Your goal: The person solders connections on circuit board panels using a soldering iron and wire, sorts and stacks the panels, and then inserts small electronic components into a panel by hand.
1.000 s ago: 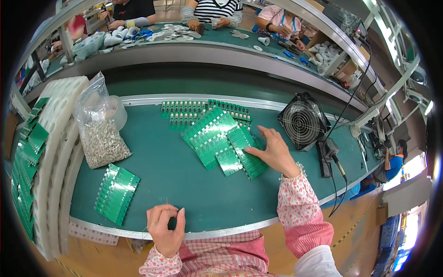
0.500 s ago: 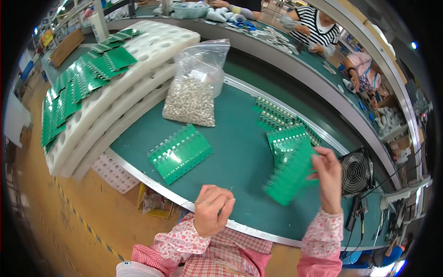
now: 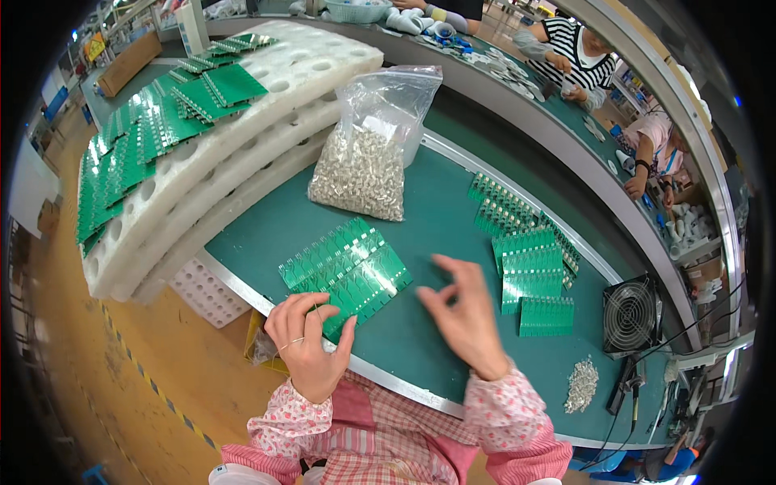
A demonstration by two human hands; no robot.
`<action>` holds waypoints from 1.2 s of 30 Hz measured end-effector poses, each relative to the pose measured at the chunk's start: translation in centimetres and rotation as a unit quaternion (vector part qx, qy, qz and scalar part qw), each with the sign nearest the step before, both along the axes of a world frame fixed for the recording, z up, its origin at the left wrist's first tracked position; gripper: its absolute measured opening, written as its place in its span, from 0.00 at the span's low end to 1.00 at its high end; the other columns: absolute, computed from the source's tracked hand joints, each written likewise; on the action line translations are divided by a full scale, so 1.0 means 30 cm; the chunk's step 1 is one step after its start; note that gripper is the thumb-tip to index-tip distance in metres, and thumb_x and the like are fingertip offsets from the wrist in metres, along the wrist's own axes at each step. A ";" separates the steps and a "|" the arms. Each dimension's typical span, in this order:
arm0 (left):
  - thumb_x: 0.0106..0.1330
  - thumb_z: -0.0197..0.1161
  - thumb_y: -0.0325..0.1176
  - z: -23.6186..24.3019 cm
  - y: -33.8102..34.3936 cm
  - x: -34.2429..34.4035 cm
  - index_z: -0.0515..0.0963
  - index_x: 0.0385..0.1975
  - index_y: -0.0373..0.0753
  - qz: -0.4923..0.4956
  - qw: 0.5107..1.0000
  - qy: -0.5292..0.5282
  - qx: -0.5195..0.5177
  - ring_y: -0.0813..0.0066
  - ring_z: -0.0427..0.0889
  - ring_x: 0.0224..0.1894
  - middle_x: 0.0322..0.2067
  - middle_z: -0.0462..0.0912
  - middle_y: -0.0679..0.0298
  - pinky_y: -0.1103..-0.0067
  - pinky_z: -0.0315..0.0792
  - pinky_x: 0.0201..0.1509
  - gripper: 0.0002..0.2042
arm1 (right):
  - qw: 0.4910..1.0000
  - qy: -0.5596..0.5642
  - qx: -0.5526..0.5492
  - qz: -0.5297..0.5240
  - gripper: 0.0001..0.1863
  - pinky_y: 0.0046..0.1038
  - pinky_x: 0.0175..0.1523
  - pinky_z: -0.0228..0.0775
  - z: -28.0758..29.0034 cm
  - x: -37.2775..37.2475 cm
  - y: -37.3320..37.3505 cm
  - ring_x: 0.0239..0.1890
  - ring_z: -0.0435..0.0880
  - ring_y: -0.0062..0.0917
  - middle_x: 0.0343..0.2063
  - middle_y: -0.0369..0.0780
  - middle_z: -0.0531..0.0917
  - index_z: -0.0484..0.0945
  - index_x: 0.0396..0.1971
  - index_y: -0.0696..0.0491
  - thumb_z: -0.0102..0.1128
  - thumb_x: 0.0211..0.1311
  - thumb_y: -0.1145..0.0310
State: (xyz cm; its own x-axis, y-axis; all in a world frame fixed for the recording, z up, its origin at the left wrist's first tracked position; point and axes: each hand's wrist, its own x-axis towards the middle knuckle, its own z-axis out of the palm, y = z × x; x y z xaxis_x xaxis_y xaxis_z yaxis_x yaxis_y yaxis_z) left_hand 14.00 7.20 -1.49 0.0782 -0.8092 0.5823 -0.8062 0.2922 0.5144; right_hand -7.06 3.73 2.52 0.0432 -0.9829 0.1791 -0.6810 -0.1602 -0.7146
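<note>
Surface: one green bench top [image 3: 440, 202], matte, with a pale rim [image 3: 404, 386] along the near side. Room, by the clock from the centre of my view: at eight, a yellow-brown floor [image 3: 153, 339]; at one to two, a second worktop [image 3: 558, 103] behind a grey rail, with a co-worker in a striped top [image 3: 570, 52] beside it.

Principal item: green circuit boards [image 3: 372, 283], overlapping, flat on the bench near the rim. They lie at one o'clock from the left hand [image 3: 311, 343] and toward ten from the right hand [image 3: 459, 315].

Hands: the left has curled fingers at the boards' near edge, thumb apart; I cannot tell whether it pinches them. The right is held well apart from them, thumb and forefinger spread with a gap between.

Materials and shapes: at ten, white foam trays [image 3: 323, 56], stacked, pitted with round holes, bearing more boards [image 3: 141, 149]. Between eleven and twelve, a clear plastic bag [image 3: 364, 158] of small pale pieces. At three, another group of overlapping boards [image 3: 533, 275], rectangular, glossy. At four, a loose heap [image 3: 580, 385] of little pale bits; above it, a black square fan [image 3: 632, 315] with a round guard.
</note>
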 end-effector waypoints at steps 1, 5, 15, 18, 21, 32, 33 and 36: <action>0.44 0.75 0.29 -0.002 -0.001 0.010 0.76 0.32 0.40 0.003 1.000 -0.005 -0.009 0.58 0.72 0.51 0.43 0.77 0.63 0.65 0.60 0.57 0.16 | 0.999 -0.004 0.010 -0.035 0.23 0.26 0.37 0.75 0.031 -0.039 0.023 0.33 0.80 0.25 0.48 0.46 0.75 0.71 0.53 0.57 0.64 0.58 0.71; 0.43 0.75 0.28 0.008 -0.001 0.006 0.76 0.31 0.41 0.013 0.999 -0.006 -0.036 0.59 0.73 0.50 0.43 0.77 0.64 0.65 0.61 0.56 0.16 | 0.958 0.151 -0.070 -0.233 0.25 0.32 0.46 0.72 0.018 -0.361 0.147 0.42 0.77 0.31 0.49 0.46 0.74 0.71 0.54 0.57 0.66 0.57 0.69; 0.47 0.73 0.30 0.062 0.078 -0.267 0.75 0.24 0.43 -0.311 0.941 0.130 0.002 0.67 0.79 0.40 0.34 0.80 0.68 0.67 0.67 0.49 0.10 | 0.928 0.087 -0.038 -0.360 0.24 0.25 0.48 0.69 -0.078 -0.561 0.303 0.43 0.76 0.27 0.42 0.42 0.78 0.71 0.50 0.61 0.68 0.57 0.65; 0.47 0.73 0.29 0.029 0.087 -0.295 0.75 0.23 0.42 -0.305 0.945 0.116 0.024 0.66 0.79 0.40 0.34 0.80 0.67 0.67 0.67 0.48 0.11 | 0.929 -0.225 -0.070 -0.286 0.22 0.20 0.47 0.70 -0.105 -0.576 0.271 0.42 0.78 0.20 0.41 0.40 0.79 0.70 0.48 0.59 0.68 0.57 0.71; 0.47 0.73 0.27 0.019 0.091 -0.294 0.75 0.22 0.41 -0.303 0.948 0.092 0.017 0.65 0.78 0.38 0.33 0.79 0.67 0.67 0.67 0.47 0.10 | 0.944 -0.191 -0.081 -0.255 0.21 0.23 0.48 0.72 -0.096 -0.588 0.221 0.43 0.79 0.22 0.42 0.41 0.78 0.70 0.48 0.60 0.68 0.56 0.72; 0.49 0.72 0.28 0.022 0.085 -0.313 0.75 0.23 0.40 -0.314 0.948 0.042 0.031 0.66 0.78 0.37 0.32 0.78 0.67 0.68 0.66 0.47 0.09 | 0.944 -0.013 0.017 -0.329 0.29 0.26 0.43 0.74 -0.059 -0.583 0.160 0.36 0.83 0.27 0.34 0.44 0.84 0.74 0.46 0.64 0.72 0.52 0.58; 0.49 0.72 0.28 0.025 0.083 -0.314 0.75 0.23 0.40 -0.318 0.947 0.041 0.030 0.66 0.78 0.37 0.32 0.78 0.67 0.68 0.66 0.47 0.09 | 0.947 -0.037 0.037 -0.317 0.28 0.26 0.43 0.74 -0.067 -0.596 0.153 0.36 0.83 0.26 0.34 0.44 0.84 0.73 0.47 0.64 0.72 0.52 0.60; 0.48 0.71 0.26 0.034 0.081 -0.319 0.74 0.21 0.38 -0.309 0.950 0.045 0.030 0.63 0.78 0.36 0.31 0.80 0.64 0.68 0.66 0.45 0.09 | 0.945 -0.141 0.027 -0.292 0.24 0.25 0.45 0.73 -0.057 -0.593 0.161 0.40 0.81 0.23 0.38 0.42 0.82 0.72 0.48 0.62 0.70 0.56 0.66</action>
State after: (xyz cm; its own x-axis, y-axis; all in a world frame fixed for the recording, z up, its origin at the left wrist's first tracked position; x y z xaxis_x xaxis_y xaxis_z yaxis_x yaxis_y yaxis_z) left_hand 4.44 9.62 -0.49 -0.3750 -0.7482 0.5473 -0.4422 0.6633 0.6037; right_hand -24.87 8.56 0.82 -0.5523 -0.8321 0.0516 -0.4232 0.2265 -0.8773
